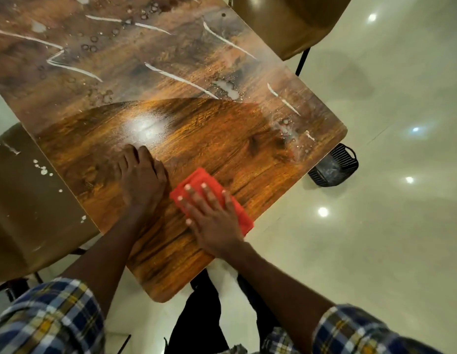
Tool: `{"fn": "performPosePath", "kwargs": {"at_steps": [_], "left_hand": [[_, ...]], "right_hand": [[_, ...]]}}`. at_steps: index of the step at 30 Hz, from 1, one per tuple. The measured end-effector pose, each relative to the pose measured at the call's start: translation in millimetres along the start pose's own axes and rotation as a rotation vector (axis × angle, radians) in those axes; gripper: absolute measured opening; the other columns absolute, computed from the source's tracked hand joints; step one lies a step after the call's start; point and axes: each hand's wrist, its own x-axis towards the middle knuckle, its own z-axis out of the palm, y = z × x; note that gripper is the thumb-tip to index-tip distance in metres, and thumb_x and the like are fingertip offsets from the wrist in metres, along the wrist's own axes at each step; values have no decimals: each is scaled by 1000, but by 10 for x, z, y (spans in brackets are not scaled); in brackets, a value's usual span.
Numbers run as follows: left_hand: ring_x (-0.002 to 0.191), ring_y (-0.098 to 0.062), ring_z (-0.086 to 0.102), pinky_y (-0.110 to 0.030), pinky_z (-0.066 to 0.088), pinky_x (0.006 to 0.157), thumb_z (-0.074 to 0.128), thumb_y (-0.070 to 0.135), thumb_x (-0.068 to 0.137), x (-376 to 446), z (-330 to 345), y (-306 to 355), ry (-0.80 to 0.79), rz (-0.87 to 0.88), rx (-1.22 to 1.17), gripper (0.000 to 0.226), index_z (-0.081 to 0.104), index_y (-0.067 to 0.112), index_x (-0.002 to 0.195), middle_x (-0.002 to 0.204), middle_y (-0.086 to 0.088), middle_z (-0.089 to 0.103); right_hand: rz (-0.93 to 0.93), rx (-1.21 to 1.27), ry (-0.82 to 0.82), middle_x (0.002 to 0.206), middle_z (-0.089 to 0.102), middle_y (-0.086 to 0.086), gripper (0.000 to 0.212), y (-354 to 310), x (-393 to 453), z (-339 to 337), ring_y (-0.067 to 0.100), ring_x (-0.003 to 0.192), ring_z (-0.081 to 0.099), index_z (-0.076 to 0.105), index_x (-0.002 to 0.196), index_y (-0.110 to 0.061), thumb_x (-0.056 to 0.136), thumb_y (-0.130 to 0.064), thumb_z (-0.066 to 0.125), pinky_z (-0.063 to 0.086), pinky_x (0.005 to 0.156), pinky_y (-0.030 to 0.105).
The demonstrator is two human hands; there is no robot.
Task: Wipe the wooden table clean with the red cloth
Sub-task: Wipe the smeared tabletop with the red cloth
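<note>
The wooden table (222,139) fills the upper left of the head view. Its far half is dull with white streaks, droplets and a white puddle (226,89); the near part looks darker and glossy. A folded red cloth (202,178) lies near the table's right edge. My right hand (212,218) presses flat on top of the cloth with fingers spread. My left hand (141,175) rests flat on the bare wood just left of the cloth, holding nothing.
A brown chair (30,200) with white spots stands at the left of the table, another brown chair (286,19) at the far right corner. A black slatted basket (334,166) sits on the glossy floor beside the table's right corner.
</note>
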Motion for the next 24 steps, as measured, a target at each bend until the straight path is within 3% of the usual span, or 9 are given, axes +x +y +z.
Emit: {"fn": "performPosePath", "kwargs": {"at_steps": [3, 5, 10, 14, 16, 19, 22, 24], "left_hand": [[133, -41, 44, -56, 38, 110, 46, 38, 102, -9, 30, 344, -20, 53, -41, 42, 48, 12, 135, 148, -17, 43], [131, -42, 46, -56, 41, 106, 44, 44, 100, -22, 64, 520, -63, 41, 27, 49, 49, 10, 135, 145, -17, 47], [135, -50, 45, -60, 41, 107, 38, 47, 105, -55, 53, 653, -169, 42, 208, 55, 47, 7, 141, 151, -24, 47], [137, -48, 44, -62, 42, 106, 42, 42, 104, -51, 25, 876, -192, -83, 185, 52, 50, 5, 139, 151, -24, 47], [132, -45, 47, -61, 43, 105, 42, 38, 104, -8, 32, 1123, -163, -85, 142, 48, 51, 4, 136, 144, -23, 51], [137, -39, 47, -58, 42, 109, 42, 36, 104, 36, 141, 1563, -142, 10, 69, 45, 50, 10, 140, 149, -16, 50], [144, -44, 42, -58, 41, 112, 40, 39, 104, 60, 316, 1906, -159, -51, 64, 48, 49, 12, 142, 156, -17, 46], [145, -47, 41, -61, 42, 111, 40, 40, 103, 61, 396, 1987, -166, -83, 121, 49, 49, 11, 142, 156, -21, 46]], "right_hand": [[-203, -89, 13, 177, 4, -10, 59, 394, 13, -85, 22, 164, -1, 13, 168, -42, 112, -50, 31, 2, 128, 59], [-208, -123, 18, 177, 3, -10, 59, 956, 77, -257, 23, 164, 1, 13, 167, -44, 111, -53, 27, 6, 127, 62], [356, -31, 137, 177, -4, -11, 59, 2439, 155, -814, 23, 164, -5, -4, 165, -51, 109, -62, 10, 11, 127, 63], [514, 12, 183, 178, 0, -5, 62, 2418, 224, -817, 27, 164, -2, 2, 168, -42, 110, -59, 16, 10, 126, 66], [397, -28, 169, 178, 1, -4, 62, 2174, 202, -704, 29, 164, 1, 6, 169, -38, 112, -55, 21, 8, 127, 64], [16, -60, 54, 178, 3, -8, 60, 1948, 74, -555, 27, 164, 3, 11, 169, -40, 112, -53, 25, 12, 125, 63], [-330, -120, -13, 177, 4, -13, 59, 2309, 129, -665, 23, 164, 0, 12, 167, -45, 111, -54, 26, 9, 124, 64], [-349, -173, 3, 177, 0, -14, 59, 2830, 279, -828, 22, 164, -2, 9, 167, -49, 111, -57, 25, 10, 123, 66]]}}
